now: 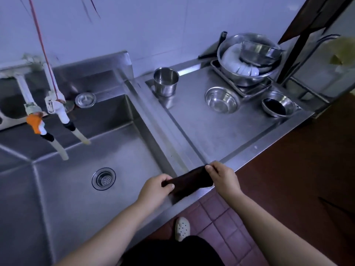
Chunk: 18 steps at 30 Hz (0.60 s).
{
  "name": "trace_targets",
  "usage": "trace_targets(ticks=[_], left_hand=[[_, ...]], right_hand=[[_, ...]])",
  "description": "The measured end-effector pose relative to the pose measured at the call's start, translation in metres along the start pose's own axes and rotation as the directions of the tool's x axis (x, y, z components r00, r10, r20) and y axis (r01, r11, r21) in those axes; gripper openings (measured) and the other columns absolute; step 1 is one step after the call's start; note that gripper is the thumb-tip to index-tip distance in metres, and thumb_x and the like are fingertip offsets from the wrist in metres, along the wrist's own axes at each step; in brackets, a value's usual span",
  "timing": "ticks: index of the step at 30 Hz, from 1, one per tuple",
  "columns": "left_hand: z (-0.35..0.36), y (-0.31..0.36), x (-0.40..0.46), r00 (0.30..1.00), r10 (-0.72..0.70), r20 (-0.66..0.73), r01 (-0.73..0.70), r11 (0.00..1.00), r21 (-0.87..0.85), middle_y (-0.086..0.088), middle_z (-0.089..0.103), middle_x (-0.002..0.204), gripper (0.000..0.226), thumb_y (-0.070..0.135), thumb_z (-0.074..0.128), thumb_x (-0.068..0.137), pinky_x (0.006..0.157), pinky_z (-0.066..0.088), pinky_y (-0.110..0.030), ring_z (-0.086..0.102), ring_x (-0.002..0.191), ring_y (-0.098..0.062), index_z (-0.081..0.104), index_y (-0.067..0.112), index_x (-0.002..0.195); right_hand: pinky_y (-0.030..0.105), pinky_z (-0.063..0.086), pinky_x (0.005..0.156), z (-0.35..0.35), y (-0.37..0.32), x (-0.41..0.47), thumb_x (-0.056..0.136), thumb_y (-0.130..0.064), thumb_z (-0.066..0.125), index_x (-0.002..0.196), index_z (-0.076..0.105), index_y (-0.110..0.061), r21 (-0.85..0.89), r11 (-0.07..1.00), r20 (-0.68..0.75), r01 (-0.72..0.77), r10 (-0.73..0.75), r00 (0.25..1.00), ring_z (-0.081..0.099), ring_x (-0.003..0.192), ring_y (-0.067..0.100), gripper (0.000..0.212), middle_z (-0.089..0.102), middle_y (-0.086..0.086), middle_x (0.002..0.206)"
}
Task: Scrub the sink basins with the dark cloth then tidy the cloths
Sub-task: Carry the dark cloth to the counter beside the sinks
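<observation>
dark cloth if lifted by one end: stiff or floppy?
Likely floppy: the dark cloth sags between the left hand and right hand. Probably light, since fingertip pinches hold it. Draped over the sink edge, it should conform.

head view, high, angled down, close over sink basin

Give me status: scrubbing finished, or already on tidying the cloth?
Looks like the tidy stage. Done, apparently: the basin shows no suds or debris around the drain, though cleanliness can't be confirmed. In hand: left hand and right hand each pinch an end of the dark cloth, stretched over the front rim. Left: putting it away; no other cloth is visible.
</observation>
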<state>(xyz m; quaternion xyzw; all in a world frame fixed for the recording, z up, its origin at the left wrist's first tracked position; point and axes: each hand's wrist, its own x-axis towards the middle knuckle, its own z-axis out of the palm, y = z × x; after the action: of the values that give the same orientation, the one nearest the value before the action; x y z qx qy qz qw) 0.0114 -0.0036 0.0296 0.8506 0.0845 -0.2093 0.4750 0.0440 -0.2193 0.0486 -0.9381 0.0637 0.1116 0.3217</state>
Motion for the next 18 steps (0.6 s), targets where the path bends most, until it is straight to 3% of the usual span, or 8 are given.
trace_targets(ticks=[4,7,10,12,14,18], left_hand=[[0.004,0.004,0.038,0.988,-0.100,-0.116,0.100,0.995,-0.008,0.013,0.059,0.075,0.025,0.016,0.058,0.090,0.062,0.038,-0.020,0.057,0.075,-0.009,0.052,0.034,0.073],[0.004,0.003,0.062,0.968,-0.164,-0.191,0.160,0.987,-0.033,0.015,0.055,0.072,0.022,0.016,0.058,0.091,0.057,0.034,-0.016,0.054,0.073,-0.009,0.052,0.030,0.075],[0.007,0.000,0.079,0.946,-0.242,-0.217,0.225,0.969,-0.101,0.006,0.061,0.084,0.007,0.014,0.056,0.092,0.063,0.039,-0.020,0.058,0.085,-0.018,0.060,0.019,0.096],[0.009,-0.002,0.085,0.936,-0.279,-0.216,0.242,0.953,-0.184,-0.007,0.061,0.110,0.031,0.010,0.056,0.092,0.082,0.045,-0.027,0.058,0.097,-0.021,0.054,0.011,0.123],[0.012,-0.002,0.085,0.925,-0.325,-0.197,0.279,0.933,-0.229,-0.010,0.050,0.131,0.052,0.009,0.056,0.091,0.095,0.042,-0.031,0.055,0.102,-0.020,0.037,0.011,0.140],[0.022,-0.005,0.081,0.922,-0.347,-0.170,0.320,0.932,-0.168,-0.004,0.044,0.140,0.056,0.012,0.057,0.089,0.092,0.042,-0.028,0.054,0.110,-0.017,0.037,0.016,0.141]], right_hand=[[0.035,0.043,0.066,0.000,-0.004,0.062,0.097,-0.036,0.046,0.089,0.058,-0.014,-0.044,0.996,0.123,0.083,-0.077,0.989,0.056,0.073,0.022,0.026,0.060,0.002,0.074],[0.035,0.040,0.060,0.009,-0.011,0.102,0.098,-0.037,0.045,0.081,0.053,-0.014,-0.038,0.991,0.203,0.125,-0.114,0.973,0.051,0.066,0.022,0.029,0.053,0.001,0.065],[0.033,0.039,0.058,0.021,-0.013,0.132,0.098,-0.033,0.046,0.072,0.047,-0.021,0.003,0.994,0.262,0.105,-0.102,0.960,0.048,0.063,0.019,0.029,0.049,-0.003,0.062],[0.034,0.045,0.064,0.026,-0.010,0.145,0.097,-0.028,0.049,0.079,0.053,-0.021,0.059,0.996,0.278,0.065,-0.078,0.957,0.055,0.070,0.021,0.020,0.056,0.000,0.070],[0.032,0.049,0.071,0.029,-0.002,0.151,0.095,-0.025,0.051,0.101,0.060,-0.019,0.077,0.997,0.311,0.008,-0.031,0.950,0.060,0.078,0.022,0.012,0.063,0.003,0.086],[0.027,0.047,0.071,0.032,0.018,0.147,0.093,-0.023,0.054,0.115,0.061,-0.019,-0.010,1.000,0.344,0.017,-0.013,0.939,0.060,0.083,0.016,0.023,0.063,-0.003,0.096]])
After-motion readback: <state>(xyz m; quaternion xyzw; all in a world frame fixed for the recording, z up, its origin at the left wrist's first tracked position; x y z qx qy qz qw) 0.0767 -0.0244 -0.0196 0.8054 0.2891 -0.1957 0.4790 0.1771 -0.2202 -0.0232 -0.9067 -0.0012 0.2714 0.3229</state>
